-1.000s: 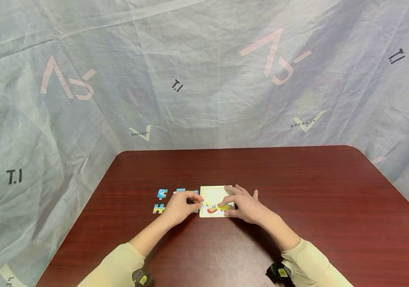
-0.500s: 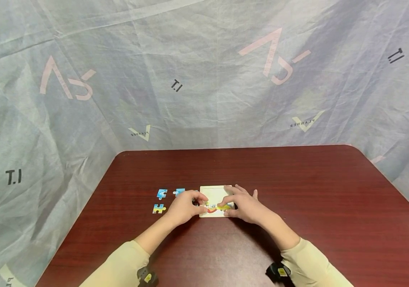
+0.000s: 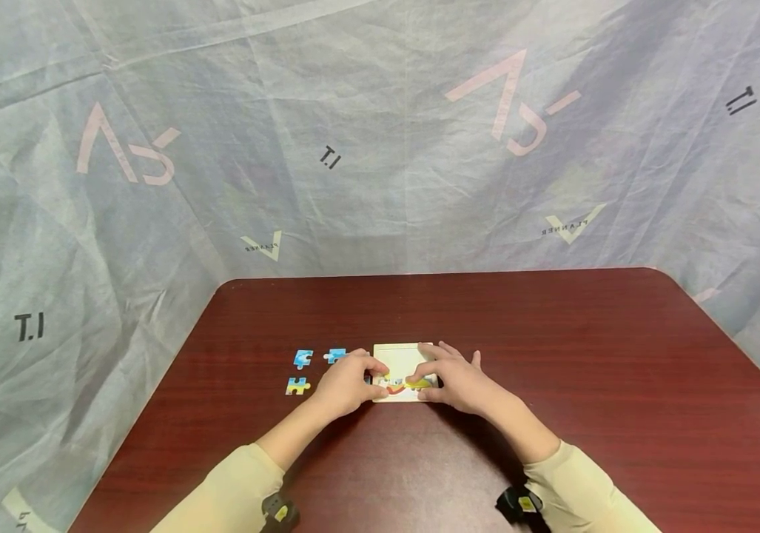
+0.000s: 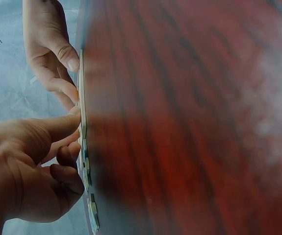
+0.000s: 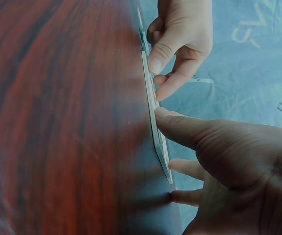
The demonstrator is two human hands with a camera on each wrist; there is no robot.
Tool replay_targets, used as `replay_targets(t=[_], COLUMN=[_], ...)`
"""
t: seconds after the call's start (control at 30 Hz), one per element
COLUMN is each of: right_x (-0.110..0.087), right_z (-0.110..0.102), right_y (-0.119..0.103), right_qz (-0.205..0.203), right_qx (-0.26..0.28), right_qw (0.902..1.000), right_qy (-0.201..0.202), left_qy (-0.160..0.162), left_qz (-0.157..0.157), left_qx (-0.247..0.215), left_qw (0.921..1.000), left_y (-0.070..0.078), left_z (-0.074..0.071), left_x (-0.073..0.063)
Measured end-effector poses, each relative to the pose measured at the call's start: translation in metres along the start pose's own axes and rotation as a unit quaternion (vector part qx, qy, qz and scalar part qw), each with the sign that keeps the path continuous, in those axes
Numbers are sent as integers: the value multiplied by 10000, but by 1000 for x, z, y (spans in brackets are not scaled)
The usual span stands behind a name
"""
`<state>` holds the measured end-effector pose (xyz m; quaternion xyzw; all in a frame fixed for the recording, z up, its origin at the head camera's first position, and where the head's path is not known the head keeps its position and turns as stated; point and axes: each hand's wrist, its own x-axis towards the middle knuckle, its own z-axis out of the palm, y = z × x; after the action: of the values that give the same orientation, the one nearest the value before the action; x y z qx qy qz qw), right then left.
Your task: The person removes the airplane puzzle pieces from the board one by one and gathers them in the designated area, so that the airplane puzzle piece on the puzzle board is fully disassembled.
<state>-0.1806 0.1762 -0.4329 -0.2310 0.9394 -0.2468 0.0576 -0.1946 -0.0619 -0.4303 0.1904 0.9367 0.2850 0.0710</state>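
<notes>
A pale square puzzle tray point(image 3: 399, 358) lies on the table, with colourful pieces point(image 3: 396, 386) along its near side and bare wood behind them. My left hand point(image 3: 342, 382) reaches over the tray's left edge; thumb and index finger pinch a puzzle piece that they mostly hide. In the left wrist view, the other fingers of that left hand point(image 4: 33, 166) are curled in beside the tray edge point(image 4: 83, 88). My right hand point(image 3: 454, 379) rests on the tray's right side with spread fingers, thumb at the near side. The right wrist view shows its thumb point(image 5: 180, 128) touching the tray top.
Loose puzzle pieces lie left of the tray: a blue one point(image 3: 303, 359), another blue one point(image 3: 335, 355) and a yellow-and-blue one point(image 3: 297, 386). More are partly hidden behind my left hand. The dark red table point(image 3: 553, 326) ends at a grey cloth backdrop point(image 3: 366, 200).
My left hand has moved right, from the tray's left edge to over its near-left part, with its thumb and index finger now further apart. My right hand stays in place.
</notes>
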Motion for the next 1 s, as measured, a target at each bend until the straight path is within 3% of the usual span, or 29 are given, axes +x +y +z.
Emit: replay_targets(t=[0.8,1.0], right_x=[0,0], right_z=[-1,0], right_y=[1,1], right_qz=[-51,-79], right_qx=[-44,-15], right_qw=[10000,10000], right_qy=[0,1], left_qy=[136,72], left_qz=[-64,-7], left_qx=[-155,-534], left_qw=[9998,9985], left_y=[3,1], left_z=[1,3], left_x=[-1,-1])
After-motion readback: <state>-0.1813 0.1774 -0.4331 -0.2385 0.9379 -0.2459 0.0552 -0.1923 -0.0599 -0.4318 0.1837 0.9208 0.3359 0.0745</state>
